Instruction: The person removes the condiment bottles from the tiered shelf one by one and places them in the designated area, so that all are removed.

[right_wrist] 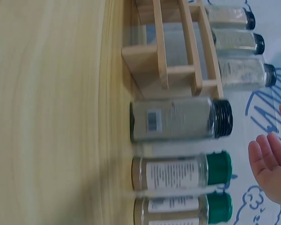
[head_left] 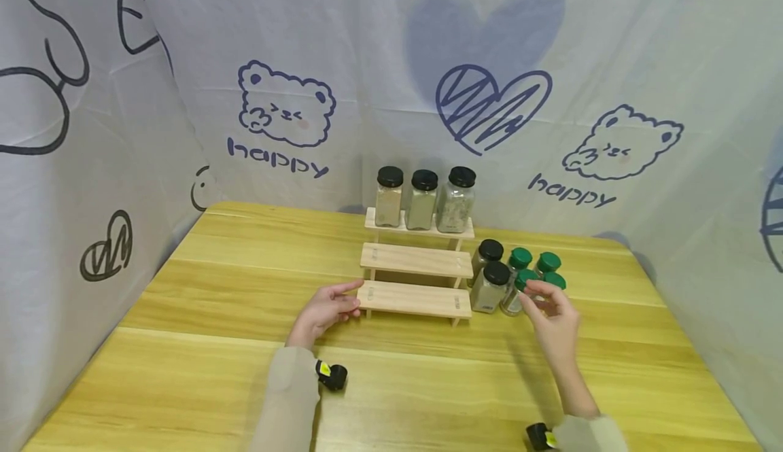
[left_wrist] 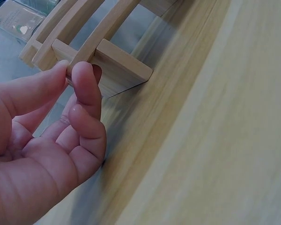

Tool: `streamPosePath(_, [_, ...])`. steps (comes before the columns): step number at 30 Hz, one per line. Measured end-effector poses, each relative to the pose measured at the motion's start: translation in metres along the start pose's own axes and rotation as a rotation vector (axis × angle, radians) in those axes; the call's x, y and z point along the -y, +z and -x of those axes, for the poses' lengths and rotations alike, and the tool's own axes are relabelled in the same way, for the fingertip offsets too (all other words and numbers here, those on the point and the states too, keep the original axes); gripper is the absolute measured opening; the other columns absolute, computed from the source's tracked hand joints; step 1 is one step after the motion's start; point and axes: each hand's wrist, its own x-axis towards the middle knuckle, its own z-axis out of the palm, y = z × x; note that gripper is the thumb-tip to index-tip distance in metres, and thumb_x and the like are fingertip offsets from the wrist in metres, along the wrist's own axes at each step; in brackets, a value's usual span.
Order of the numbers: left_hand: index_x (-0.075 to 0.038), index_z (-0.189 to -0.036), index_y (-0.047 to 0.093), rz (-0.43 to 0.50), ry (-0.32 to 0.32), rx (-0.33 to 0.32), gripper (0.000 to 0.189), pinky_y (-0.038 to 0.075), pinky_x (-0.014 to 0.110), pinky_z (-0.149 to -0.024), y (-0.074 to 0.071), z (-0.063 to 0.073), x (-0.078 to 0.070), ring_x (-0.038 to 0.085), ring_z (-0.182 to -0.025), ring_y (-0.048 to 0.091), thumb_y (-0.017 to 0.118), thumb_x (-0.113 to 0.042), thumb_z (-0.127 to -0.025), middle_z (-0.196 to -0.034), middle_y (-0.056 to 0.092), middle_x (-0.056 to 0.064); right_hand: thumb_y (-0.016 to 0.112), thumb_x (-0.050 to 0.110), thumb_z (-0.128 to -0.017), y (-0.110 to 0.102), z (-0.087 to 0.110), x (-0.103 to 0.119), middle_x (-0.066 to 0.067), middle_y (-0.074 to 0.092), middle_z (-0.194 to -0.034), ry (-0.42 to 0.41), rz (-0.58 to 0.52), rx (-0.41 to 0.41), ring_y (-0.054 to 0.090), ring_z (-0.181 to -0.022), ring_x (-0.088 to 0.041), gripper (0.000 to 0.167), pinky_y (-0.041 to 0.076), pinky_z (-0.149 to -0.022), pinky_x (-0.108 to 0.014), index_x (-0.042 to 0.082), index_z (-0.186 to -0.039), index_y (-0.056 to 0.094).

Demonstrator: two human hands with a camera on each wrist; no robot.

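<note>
Rack (head_left: 416, 259) near middle of the surface's (head_left: 428, 384) back edge; three black-lidded jars (head_left: 421, 209) on its top shelf (head_left: 370, 219). Left hand (head_left: 321, 313) pinches the left end of the bottom shelf (head_left: 414, 298). Right hand (head_left: 557, 317), fingers parted, holding nothing, hangs above the green-lidded jars (right_wrist: 172, 173) right of the rack; exact target unclear, wrist view crops the hand. Judged step: rack steadied, reaching for a jar. Next move calls for a closing grip.

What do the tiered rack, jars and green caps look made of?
Tiered rack: looks like wood, unpainted and matte; pale tan, with faint grain.
Jars: smooth, clear glass or possibly rigid plastic; the walls are see-through, which doesn't settle it.
Green caps: probably plastic, slightly glossy; opaque, even colour and molded-looking shape.
</note>
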Motion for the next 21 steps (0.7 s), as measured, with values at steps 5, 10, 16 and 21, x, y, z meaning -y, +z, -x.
streamPosePath(5, [-0.001,-0.133,0.04,-0.008,0.001,0.007,0.046,0.042,0.019,-0.057,0.0,0.001,-0.001,0.01,-0.066,0.058,0.051,0.001,-0.089,-0.077,0.062,0.003,0.067,-0.002,-0.076,0.014,0.0,0.004,-0.016,0.062,-0.087,-0.022,-0.043,0.048,0.058,-0.08,-0.01,0.019,0.045,-0.066,-0.014,-0.008,-0.094,0.062])
streamPosePath(10, [-0.001,-0.133,0.039,-0.004,0.003,0.013,0.046,0.042,0.019,-0.057,-0.001,0.001,0.0,0.01,-0.066,0.058,0.051,0.001,-0.089,-0.076,0.061,0.003,0.066,-0.006,-0.076,0.028,-0.003,0.012,-0.017,0.062,-0.086,-0.011,-0.054,0.095,0.058,-0.078,-0.009,0.017,0.044,-0.065,-0.013,-0.007,-0.092,0.063])
streamPosePath(16, [-0.001,-0.134,0.039,0.0,0.002,0.016,0.046,0.042,0.019,-0.057,-0.001,0.001,0.0,0.01,-0.066,0.057,0.05,0.001,-0.089,-0.077,0.061,0.003,0.062,-0.014,-0.075,0.043,-0.012,0.032,-0.023,0.059,-0.085,0.026,0.101,0.147,0.057,-0.077,-0.005,0.016,0.045,-0.065,-0.015,-0.014,-0.09,0.058])
streamPosePath(21, [-0.001,-0.134,0.039,0.004,0.005,0.018,0.047,0.042,0.019,-0.057,-0.001,0.001,0.0,0.01,-0.066,0.057,0.051,0.001,-0.089,-0.077,0.061,0.004,0.06,-0.021,-0.072,0.055,-0.022,0.052,-0.024,0.059,-0.083,0.004,0.093,0.174,0.057,-0.075,-0.006,0.017,0.045,-0.064,-0.016,-0.016,-0.088,0.058])
